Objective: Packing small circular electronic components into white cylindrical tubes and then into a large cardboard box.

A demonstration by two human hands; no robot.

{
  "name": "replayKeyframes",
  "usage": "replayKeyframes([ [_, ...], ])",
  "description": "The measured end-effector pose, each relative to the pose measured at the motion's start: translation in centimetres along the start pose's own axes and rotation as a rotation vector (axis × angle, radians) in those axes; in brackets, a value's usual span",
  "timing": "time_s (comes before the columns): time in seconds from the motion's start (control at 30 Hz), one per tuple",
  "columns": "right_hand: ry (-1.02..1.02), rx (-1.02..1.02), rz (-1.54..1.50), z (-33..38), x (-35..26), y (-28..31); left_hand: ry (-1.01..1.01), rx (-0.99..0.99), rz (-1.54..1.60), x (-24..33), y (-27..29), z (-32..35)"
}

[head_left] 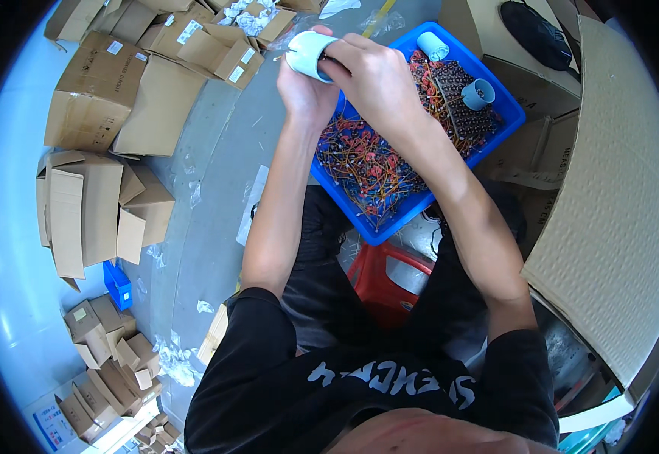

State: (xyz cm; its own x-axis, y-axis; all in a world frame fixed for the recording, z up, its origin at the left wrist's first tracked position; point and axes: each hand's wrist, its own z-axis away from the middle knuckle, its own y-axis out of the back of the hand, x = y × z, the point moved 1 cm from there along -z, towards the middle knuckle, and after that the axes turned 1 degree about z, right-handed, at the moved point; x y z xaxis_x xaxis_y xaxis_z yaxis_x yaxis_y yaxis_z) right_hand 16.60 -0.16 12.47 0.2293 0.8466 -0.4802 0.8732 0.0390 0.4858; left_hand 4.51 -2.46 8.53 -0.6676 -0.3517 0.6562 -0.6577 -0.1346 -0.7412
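Head view: grey floor across left and centre, clear plastic scraps strewn about. Large cardboard sheet along right side of frame. Blue tray at upper centre, set cornerwise, well filled. Opened cardboard boxes down left side. Red stool near centre, just below tray in frame, between dark-trousered legs. Black bag at upper right, against cardboard. Right grip at upper centre, overlapping tray's left side in frame; fingers bent against open right end of pale blue cylinder; cannot tell whether pinching anything inside. Left grip just to left, curled around same cylinder from below. Held cylinder near top centre, lying sideways, beyond tray's left edge in frame. Inside tray: first similar cylinder in upper corner; second similar cylinder near right corner, open end toward camera. Beside both: rows of dark round parts. Toward tray's lower left: tangle of red and orange wired parts.
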Motion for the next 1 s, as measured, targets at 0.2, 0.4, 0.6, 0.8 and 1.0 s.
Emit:
replayKeyframes([
  [0.2,0.073,0.009,0.026,-0.2,0.4,0.0,0.046,-0.058,-0.133,0.7,0.2,0.1],
  [0.4,0.01,-0.005,0.061,0.0,2.7,-1.6,0.134,0.012,-0.165,-0.1,0.7,-0.6],
  [0.6,-0.057,-0.007,0.054,-0.1,1.6,-1.4,0.153,0.108,0.046,-0.9,1.6,-1.1],
  [0.8,-0.21,0.052,-0.326,0.4,2.9,-1.4,0.271,-0.172,0.138,-0.4,1.3,-1.1],
  [1.0,-0.41,-0.203,-0.516,0.8,3.6,-0.7,0.147,0.209,-0.383,0.2,1.1,-0.5],
])
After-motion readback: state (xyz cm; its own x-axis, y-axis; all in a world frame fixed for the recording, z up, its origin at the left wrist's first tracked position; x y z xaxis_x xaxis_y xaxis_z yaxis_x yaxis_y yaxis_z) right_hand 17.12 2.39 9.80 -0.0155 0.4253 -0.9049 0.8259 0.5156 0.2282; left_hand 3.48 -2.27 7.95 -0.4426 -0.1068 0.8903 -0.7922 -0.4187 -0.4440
